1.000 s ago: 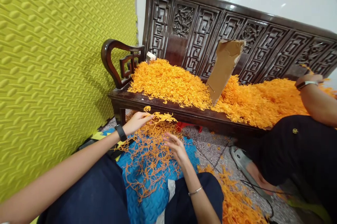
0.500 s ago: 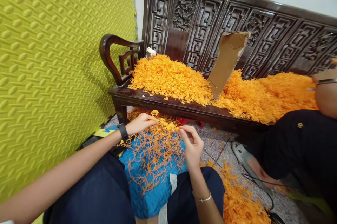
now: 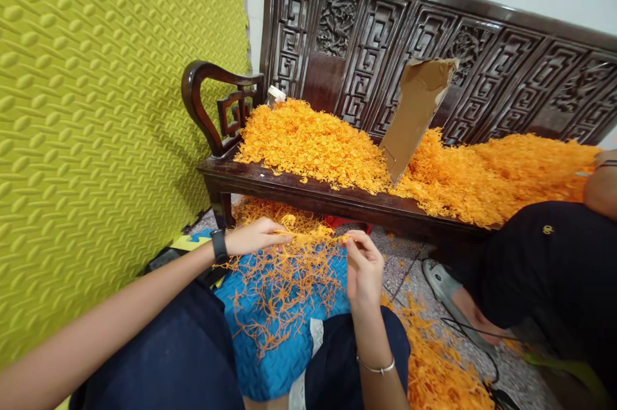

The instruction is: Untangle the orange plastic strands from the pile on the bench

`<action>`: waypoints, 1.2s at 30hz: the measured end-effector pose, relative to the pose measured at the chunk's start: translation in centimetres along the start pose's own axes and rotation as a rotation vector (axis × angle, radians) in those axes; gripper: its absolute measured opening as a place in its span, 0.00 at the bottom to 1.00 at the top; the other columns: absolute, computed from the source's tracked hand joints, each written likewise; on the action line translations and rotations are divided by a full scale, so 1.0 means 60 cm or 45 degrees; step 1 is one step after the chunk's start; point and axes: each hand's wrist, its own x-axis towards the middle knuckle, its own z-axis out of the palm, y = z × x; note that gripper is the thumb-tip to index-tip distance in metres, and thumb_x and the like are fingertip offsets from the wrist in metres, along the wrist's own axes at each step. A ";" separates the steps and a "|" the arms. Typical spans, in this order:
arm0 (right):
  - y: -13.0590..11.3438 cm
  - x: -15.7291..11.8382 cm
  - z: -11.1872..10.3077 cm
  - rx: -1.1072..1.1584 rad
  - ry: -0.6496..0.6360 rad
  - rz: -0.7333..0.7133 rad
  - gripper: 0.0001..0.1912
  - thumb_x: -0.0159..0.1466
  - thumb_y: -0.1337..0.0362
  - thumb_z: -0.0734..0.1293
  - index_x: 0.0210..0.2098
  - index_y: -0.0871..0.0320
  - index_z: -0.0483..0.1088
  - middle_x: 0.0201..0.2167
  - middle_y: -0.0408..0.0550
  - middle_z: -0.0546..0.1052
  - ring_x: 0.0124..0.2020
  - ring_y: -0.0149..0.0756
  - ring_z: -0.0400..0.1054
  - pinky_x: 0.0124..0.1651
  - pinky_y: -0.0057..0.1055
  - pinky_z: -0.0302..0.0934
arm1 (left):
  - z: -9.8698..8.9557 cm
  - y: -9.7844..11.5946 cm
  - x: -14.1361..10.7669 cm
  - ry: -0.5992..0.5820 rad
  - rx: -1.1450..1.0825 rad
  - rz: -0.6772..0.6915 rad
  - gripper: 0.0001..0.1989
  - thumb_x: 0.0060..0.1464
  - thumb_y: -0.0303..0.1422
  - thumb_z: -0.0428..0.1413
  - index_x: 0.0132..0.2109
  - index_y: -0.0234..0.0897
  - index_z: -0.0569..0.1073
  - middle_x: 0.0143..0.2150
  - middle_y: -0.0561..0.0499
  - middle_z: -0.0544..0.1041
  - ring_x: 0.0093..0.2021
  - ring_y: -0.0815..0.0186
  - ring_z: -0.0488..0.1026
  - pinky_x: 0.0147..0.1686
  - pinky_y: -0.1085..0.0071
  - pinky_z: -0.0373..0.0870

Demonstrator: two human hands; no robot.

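Note:
My left hand (image 3: pixel 255 238), with a dark band on its wrist, is closed on an orange plastic flower-like piece (image 3: pixel 313 239) with thin branching stems. The fingers of my right hand (image 3: pixel 365 268) pinch small orange bits at the right end of it; their exact shape is too small to tell. Beneath both hands, a loose tangle of thin orange plastic stems (image 3: pixel 279 301) lies over the blue textured mat (image 3: pixel 270 378) across my lap.
A dark carved wooden bench (image 3: pixel 299 184) holds a big heap of orange pieces (image 3: pixel 313 146), split by an upright cardboard sheet (image 3: pixel 417 114). More orange stems (image 3: pixel 438 358) lie on the floor at right. Another person's knee (image 3: pixel 540 256) is close by. A yellow foam wall (image 3: pixel 120 108) stands left.
My right hand has moved slightly right, away from my left, and the orange strand between them looks stretched straighter. The other person's arm at the right edge has shifted outward.

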 end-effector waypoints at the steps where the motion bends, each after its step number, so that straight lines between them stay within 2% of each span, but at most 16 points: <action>1: -0.006 0.003 -0.004 0.058 0.026 0.030 0.06 0.52 0.64 0.69 0.28 0.59 0.70 0.29 0.44 0.67 0.31 0.29 0.61 0.35 0.29 0.56 | 0.004 0.007 -0.003 -0.044 -0.008 0.017 0.20 0.54 0.43 0.46 0.24 0.32 0.69 0.19 0.56 0.60 0.22 0.72 0.56 0.23 0.76 0.53; 6: -0.035 0.017 -0.029 0.207 0.038 0.017 0.08 0.50 0.63 0.68 0.24 0.59 0.65 0.27 0.42 0.63 0.27 0.27 0.57 0.32 0.28 0.54 | 0.041 0.060 -0.021 -0.194 0.020 0.104 0.21 0.57 0.41 0.44 0.23 0.33 0.68 0.18 0.56 0.61 0.20 0.73 0.55 0.22 0.76 0.52; 9: -0.048 0.015 -0.032 0.249 -0.003 -0.003 0.11 0.50 0.63 0.69 0.21 0.59 0.61 0.25 0.42 0.60 0.26 0.27 0.56 0.30 0.28 0.53 | 0.057 0.090 -0.026 -0.195 0.048 0.153 0.21 0.58 0.40 0.44 0.23 0.33 0.68 0.17 0.56 0.62 0.19 0.74 0.55 0.22 0.76 0.52; 12: -0.067 0.009 -0.039 0.258 0.017 -0.056 0.11 0.50 0.64 0.69 0.21 0.59 0.61 0.25 0.42 0.60 0.26 0.27 0.56 0.30 0.28 0.53 | 0.062 0.103 -0.026 -0.184 0.046 0.187 0.20 0.59 0.38 0.44 0.23 0.33 0.67 0.17 0.56 0.62 0.19 0.74 0.57 0.22 0.76 0.52; 15: -0.104 0.011 -0.089 0.323 0.106 -0.247 0.07 0.52 0.66 0.67 0.22 0.57 0.63 0.24 0.42 0.59 0.25 0.27 0.54 0.28 0.27 0.51 | 0.057 0.084 -0.030 -0.193 0.067 0.236 0.19 0.59 0.37 0.44 0.23 0.34 0.66 0.18 0.56 0.61 0.19 0.73 0.58 0.23 0.76 0.53; 19: -0.163 0.018 -0.195 0.370 0.444 -0.799 0.07 0.54 0.71 0.65 0.23 0.52 0.69 0.24 0.42 0.58 0.24 0.27 0.53 0.26 0.25 0.49 | 0.035 0.022 -0.036 0.016 0.154 0.093 0.21 0.58 0.40 0.44 0.21 0.33 0.63 0.17 0.57 0.55 0.19 0.74 0.54 0.22 0.75 0.49; 20: -0.170 0.016 -0.208 0.320 0.477 -0.825 0.08 0.54 0.70 0.66 0.26 0.49 0.71 0.24 0.42 0.58 0.24 0.27 0.53 0.25 0.25 0.49 | 0.028 0.006 -0.035 0.070 0.140 0.048 0.21 0.57 0.41 0.44 0.20 0.34 0.61 0.17 0.58 0.53 0.19 0.74 0.53 0.22 0.75 0.49; 21: -0.169 0.012 -0.212 0.254 0.448 -0.764 0.08 0.53 0.69 0.67 0.29 0.46 0.72 0.23 0.41 0.59 0.23 0.28 0.53 0.25 0.25 0.49 | 0.020 -0.007 -0.032 0.124 0.120 0.007 0.22 0.56 0.42 0.44 0.20 0.34 0.60 0.17 0.58 0.52 0.19 0.74 0.52 0.22 0.75 0.49; 22: -0.159 0.004 -0.205 0.181 0.371 -0.642 0.09 0.52 0.67 0.68 0.31 0.44 0.72 0.23 0.41 0.60 0.23 0.28 0.55 0.25 0.25 0.51 | 0.012 -0.018 -0.029 0.171 0.082 -0.025 0.22 0.56 0.43 0.45 0.19 0.34 0.60 0.18 0.58 0.52 0.20 0.74 0.52 0.22 0.75 0.49; 24: -0.109 -0.022 -0.168 0.033 0.108 -0.282 0.10 0.48 0.67 0.71 0.29 0.46 0.73 0.25 0.42 0.64 0.26 0.29 0.60 0.26 0.26 0.55 | -0.001 -0.027 -0.020 0.250 -0.036 -0.082 0.22 0.54 0.45 0.46 0.20 0.34 0.61 0.18 0.58 0.53 0.20 0.74 0.52 0.21 0.76 0.49; 27: 0.014 -0.076 -0.095 -0.157 -0.357 0.322 0.03 0.50 0.66 0.70 0.25 0.53 0.73 0.30 0.45 0.69 0.33 0.33 0.65 0.33 0.29 0.61 | -0.012 -0.016 -0.010 0.271 -0.289 -0.166 0.21 0.52 0.47 0.47 0.22 0.34 0.63 0.16 0.59 0.52 0.17 0.75 0.47 0.18 0.76 0.44; 29: 0.088 -0.097 -0.060 -0.213 -0.507 0.579 0.03 0.49 0.64 0.70 0.24 0.56 0.74 0.28 0.46 0.72 0.30 0.33 0.66 0.33 0.29 0.61 | -0.014 -0.001 -0.007 0.272 -0.404 -0.173 0.21 0.52 0.47 0.47 0.22 0.34 0.63 0.15 0.60 0.51 0.16 0.76 0.45 0.17 0.76 0.41; 30: 0.112 -0.093 -0.048 -0.231 -0.501 0.625 0.04 0.48 0.64 0.71 0.24 0.57 0.74 0.26 0.46 0.72 0.29 0.33 0.66 0.33 0.30 0.62 | -0.013 0.006 -0.006 0.281 -0.425 -0.158 0.21 0.52 0.47 0.48 0.23 0.34 0.64 0.15 0.61 0.50 0.15 0.76 0.45 0.16 0.76 0.40; 32: 0.124 -0.045 -0.030 -0.250 -0.363 0.521 0.06 0.47 0.63 0.71 0.24 0.59 0.74 0.26 0.46 0.74 0.30 0.34 0.67 0.36 0.30 0.63 | -0.011 0.016 -0.005 0.295 -0.426 -0.124 0.20 0.52 0.46 0.49 0.23 0.34 0.64 0.15 0.60 0.51 0.16 0.76 0.46 0.16 0.77 0.41; 34: 0.094 0.050 -0.011 -0.204 -0.194 0.232 0.08 0.48 0.64 0.71 0.29 0.59 0.73 0.33 0.47 0.74 0.36 0.34 0.68 0.42 0.30 0.63 | -0.010 0.019 -0.005 0.296 -0.441 -0.111 0.20 0.52 0.46 0.49 0.23 0.33 0.65 0.16 0.60 0.52 0.16 0.76 0.46 0.16 0.77 0.42; 36: 0.046 0.158 0.012 0.009 -0.088 -0.022 0.24 0.50 0.65 0.69 0.48 0.55 0.67 0.48 0.49 0.69 0.45 0.32 0.67 0.47 0.28 0.61 | -0.011 0.020 -0.006 0.315 -0.486 -0.106 0.21 0.52 0.47 0.49 0.24 0.33 0.65 0.16 0.60 0.53 0.16 0.77 0.46 0.16 0.77 0.41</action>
